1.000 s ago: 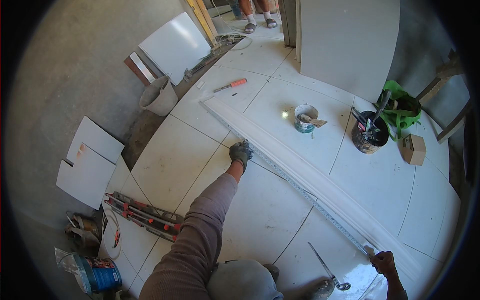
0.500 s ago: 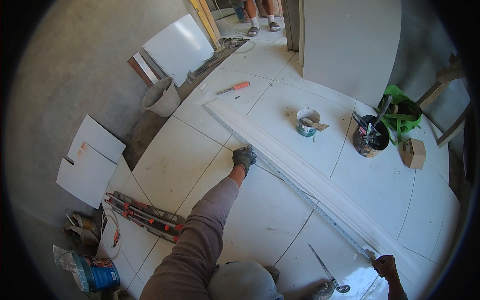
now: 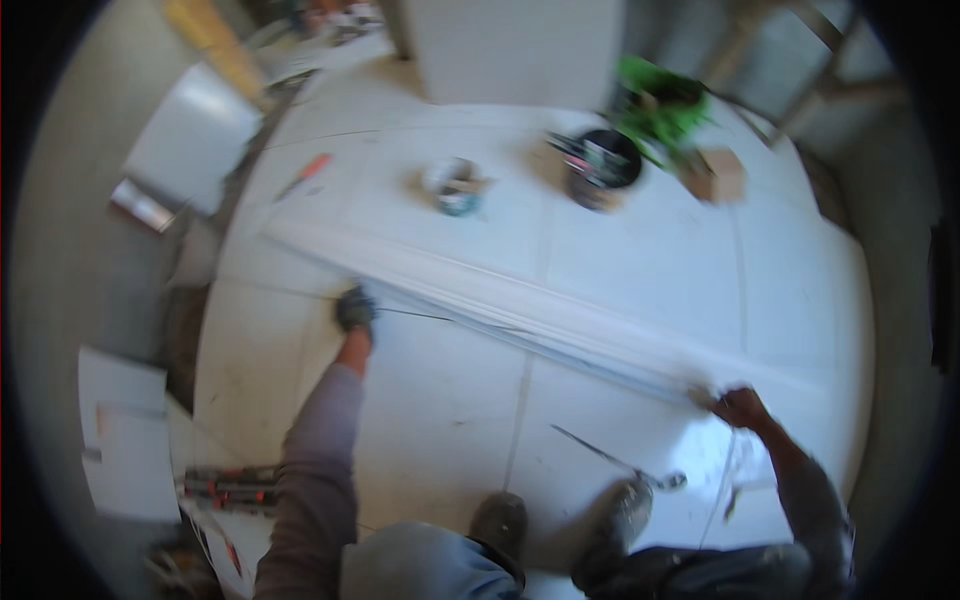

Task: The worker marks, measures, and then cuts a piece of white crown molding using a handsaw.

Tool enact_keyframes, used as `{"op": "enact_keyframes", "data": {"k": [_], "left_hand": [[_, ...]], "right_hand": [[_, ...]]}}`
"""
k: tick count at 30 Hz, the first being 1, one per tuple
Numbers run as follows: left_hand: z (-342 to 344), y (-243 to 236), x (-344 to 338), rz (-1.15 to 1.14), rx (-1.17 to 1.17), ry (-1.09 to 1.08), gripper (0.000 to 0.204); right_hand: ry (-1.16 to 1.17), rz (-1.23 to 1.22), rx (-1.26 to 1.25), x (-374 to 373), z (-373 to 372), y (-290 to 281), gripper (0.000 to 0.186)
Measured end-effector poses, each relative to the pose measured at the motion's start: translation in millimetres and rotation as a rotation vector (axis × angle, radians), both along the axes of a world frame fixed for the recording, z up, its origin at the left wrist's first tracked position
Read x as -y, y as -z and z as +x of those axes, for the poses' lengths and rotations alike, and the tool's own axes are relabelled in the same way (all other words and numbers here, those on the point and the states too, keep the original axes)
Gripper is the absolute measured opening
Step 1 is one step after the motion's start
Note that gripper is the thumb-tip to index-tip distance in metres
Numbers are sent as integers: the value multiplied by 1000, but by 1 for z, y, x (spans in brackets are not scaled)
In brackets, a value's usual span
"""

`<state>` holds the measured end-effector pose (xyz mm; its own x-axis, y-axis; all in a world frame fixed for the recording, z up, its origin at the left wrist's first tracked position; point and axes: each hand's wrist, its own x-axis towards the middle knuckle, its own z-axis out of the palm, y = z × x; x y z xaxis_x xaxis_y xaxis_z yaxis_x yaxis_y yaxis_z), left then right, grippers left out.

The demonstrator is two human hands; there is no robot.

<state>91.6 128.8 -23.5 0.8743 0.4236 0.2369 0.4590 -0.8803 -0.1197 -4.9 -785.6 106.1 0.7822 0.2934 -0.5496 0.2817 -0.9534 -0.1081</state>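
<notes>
On tiled floor (image 3: 430, 420), newly blurred.
Still beside moulding (image 3: 500, 298): left hand (image 3: 355, 308), with unclear grip; right hand (image 3: 740, 408), closed around measuring strip (image 3: 600, 370).

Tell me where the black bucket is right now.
In the head view, the black bucket stands on the floor, upper right of centre, between the small tub and the cardboard box, beside the green bag.

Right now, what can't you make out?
Head view, all:
Dark-gloved left hand: motion blur hides finger placement.
Bare right hand: blur hides its grip.
Thin grey strip beside the long white ribbed moulding: markings blurred.
Red-and-black tool: right end hidden behind brown left sleeve.
Flat grey panel: top cut off by upper edge.
</notes>
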Motion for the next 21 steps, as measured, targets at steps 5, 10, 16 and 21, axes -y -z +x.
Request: {"op": "enact_keyframes", "data": {"k": [5,10,16,21], "left_hand": [[-30,-68,135,-1508,704,85,29],[0,-218,299,-1004,-120,573,35],[32,-230,411,-582,-195,1322,18],[43,-196,487,-665,-451,1136,22]], "right_hand": [[210,347,41,-34,10,-59,20],[273,446,30,-34,11,-66,18],[341,374,2,-34,12,-58,20],[350,318,16,-44,13,-51,23]]}}
